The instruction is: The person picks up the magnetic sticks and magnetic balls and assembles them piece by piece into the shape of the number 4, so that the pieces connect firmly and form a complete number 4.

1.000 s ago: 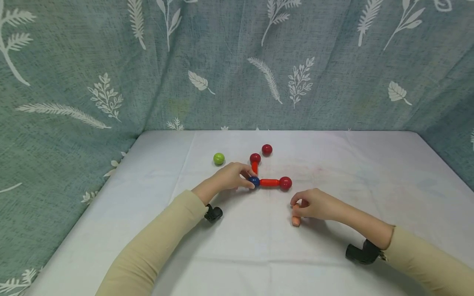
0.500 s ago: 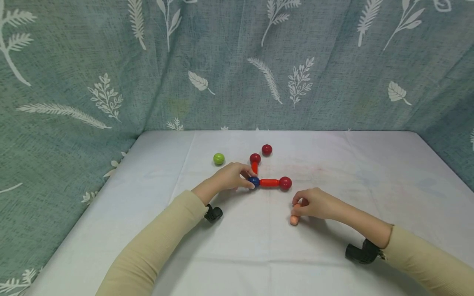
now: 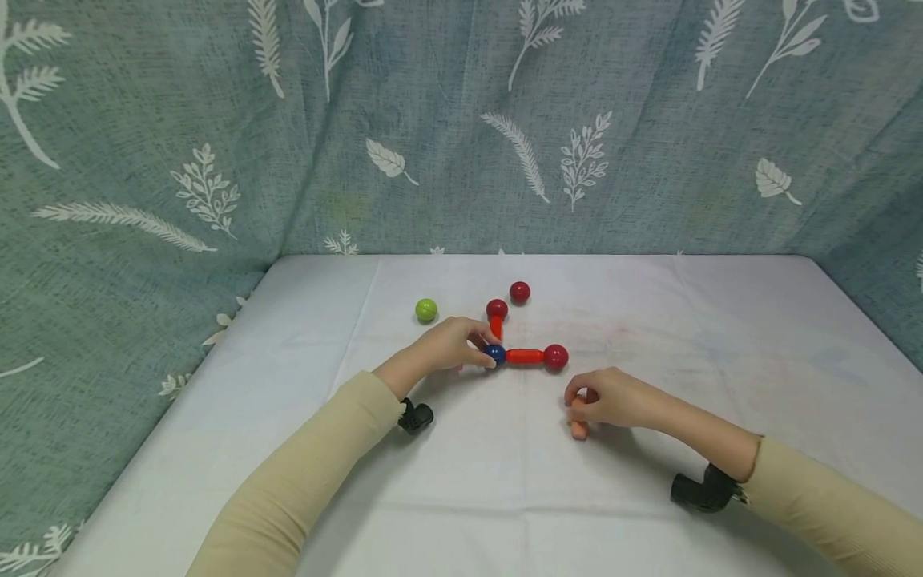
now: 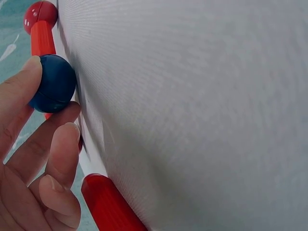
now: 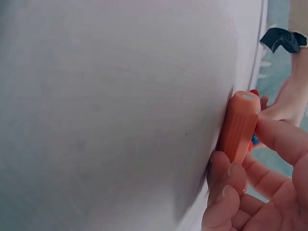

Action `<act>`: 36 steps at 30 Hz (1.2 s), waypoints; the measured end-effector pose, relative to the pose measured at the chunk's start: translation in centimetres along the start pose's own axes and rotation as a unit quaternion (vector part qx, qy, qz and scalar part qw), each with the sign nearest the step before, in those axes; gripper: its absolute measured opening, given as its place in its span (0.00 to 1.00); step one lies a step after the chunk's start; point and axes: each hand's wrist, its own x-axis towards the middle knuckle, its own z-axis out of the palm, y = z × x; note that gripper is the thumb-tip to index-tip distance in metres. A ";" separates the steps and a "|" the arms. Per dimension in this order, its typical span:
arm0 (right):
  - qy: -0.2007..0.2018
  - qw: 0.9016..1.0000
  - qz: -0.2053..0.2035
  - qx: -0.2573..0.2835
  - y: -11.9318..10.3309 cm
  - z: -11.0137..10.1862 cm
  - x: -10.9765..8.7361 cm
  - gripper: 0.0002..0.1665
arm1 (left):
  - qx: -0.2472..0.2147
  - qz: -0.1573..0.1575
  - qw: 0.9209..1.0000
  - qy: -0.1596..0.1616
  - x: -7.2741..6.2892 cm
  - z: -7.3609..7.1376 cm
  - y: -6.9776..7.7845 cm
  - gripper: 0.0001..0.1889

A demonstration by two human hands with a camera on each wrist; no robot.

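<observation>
My left hand (image 3: 456, 344) pinches a blue ball (image 4: 57, 84) between thumb and fingers. From that ball a red rod (image 3: 525, 356) runs right to a red ball (image 3: 556, 357). Another red rod (image 3: 496, 327) points away from me, with a second red ball (image 3: 497, 309) on its far end. Low over the cloth, my right hand (image 3: 613, 398) grips an orange ribbed rod (image 5: 239, 126) by thumb and fingers. A pale hole shows in the rod's end in the right wrist view. Below my left fingers lies a separate red rod (image 4: 110, 204), mostly hidden in the head view.
A loose red ball (image 3: 520, 292) and a green ball (image 3: 426, 310) lie toward the back of the white cloth (image 3: 461, 481). Behind the table hangs a green leaf-patterned curtain (image 3: 447, 120). Black wrist cameras are strapped to both forearms.
The orange rod has turned slightly in my right fingers, its near end swinging left and then back right. My left hand and the joined pieces stay where they were.
</observation>
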 end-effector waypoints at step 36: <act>0.026 0.963 0.065 0.261 2.0 -3.4 0.8 0.26 | 0.000 0.007 1.000 0.002 0.1 0.0 -0.1 0.15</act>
